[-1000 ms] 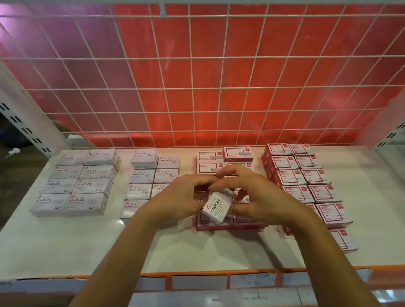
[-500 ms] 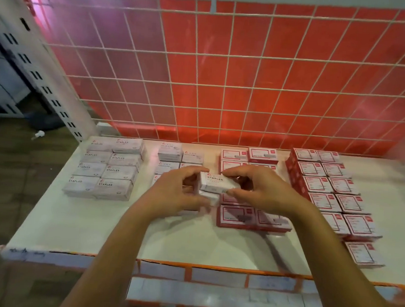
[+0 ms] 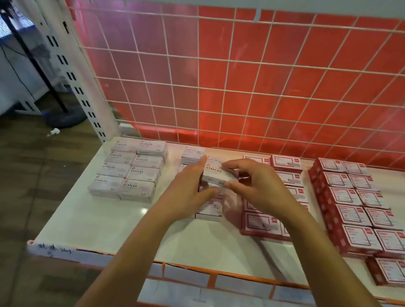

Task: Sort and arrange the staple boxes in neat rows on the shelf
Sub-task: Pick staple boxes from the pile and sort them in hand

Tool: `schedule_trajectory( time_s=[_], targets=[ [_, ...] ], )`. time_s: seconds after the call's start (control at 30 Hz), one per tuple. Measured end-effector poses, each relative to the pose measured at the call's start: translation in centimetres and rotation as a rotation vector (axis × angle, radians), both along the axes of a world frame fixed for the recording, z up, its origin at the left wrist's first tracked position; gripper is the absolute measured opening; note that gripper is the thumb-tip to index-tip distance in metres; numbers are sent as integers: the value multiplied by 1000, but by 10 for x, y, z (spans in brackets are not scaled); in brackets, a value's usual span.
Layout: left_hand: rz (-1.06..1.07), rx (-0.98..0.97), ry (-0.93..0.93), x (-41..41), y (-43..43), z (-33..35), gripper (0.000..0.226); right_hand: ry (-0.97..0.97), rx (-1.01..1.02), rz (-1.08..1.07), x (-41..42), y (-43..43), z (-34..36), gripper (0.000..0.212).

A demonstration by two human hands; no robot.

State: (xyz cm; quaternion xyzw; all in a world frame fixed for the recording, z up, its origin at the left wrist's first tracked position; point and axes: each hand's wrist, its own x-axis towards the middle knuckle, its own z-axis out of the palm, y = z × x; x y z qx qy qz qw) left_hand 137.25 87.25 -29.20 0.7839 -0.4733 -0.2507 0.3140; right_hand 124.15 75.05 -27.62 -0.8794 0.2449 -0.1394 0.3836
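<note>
— Gripped by what?
— By both hands: a small white cardboard box printed STAPLES [image 3: 215, 174], level, label up, lifted just above the middle rows on the white shelf board [image 3: 120, 224].
— And the left hand [image 3: 187, 188]?
— Extended from lower left, palm turned inward. Thumb under the box's near left corner, forefinger up along its left end. Grasping it, not loose.
— The right hand [image 3: 259, 183]?
— Extended from lower right, wrist bent. Thumb on the near edge, forefinger on the far top edge, pinching the box's right end. Other fingers curled behind; cannot tell whether touching.
— Underneath?
— White boxes marked paper clips [image 3: 193, 152], partly hidden by the left hand.
— Further out?
— To the left, well apart: a block of white STAPLES boxes [image 3: 133, 170], two columns of four, stacked. To the right, just beside: red-and-white boxes [image 3: 261, 225] in two columns, partly covered by the right forearm. Beyond those, a taller block of red boxes [image 3: 360, 212], with a single red box [image 3: 389, 272] lying alone at its front end, near the orange shelf edge [image 3: 236, 275]. Behind everything, a white wire grid [image 3: 249, 84] against a red tiled wall.
</note>
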Motion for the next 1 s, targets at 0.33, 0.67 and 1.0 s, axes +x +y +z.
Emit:
schedule_trajectory(
  time_s=[0.33,0.67,1.0],
  targets=[
    [11,22,-57,14,-1,0,86,124,-120,23,18,-4,0,50],
    [126,22,-80,31,18,-9,77,235,-239,-90,53,-41,-12,35],
    [184,-7,-57,51,36,-13,77,320,-203,-110,74,-47,-31,36]
  ],
)
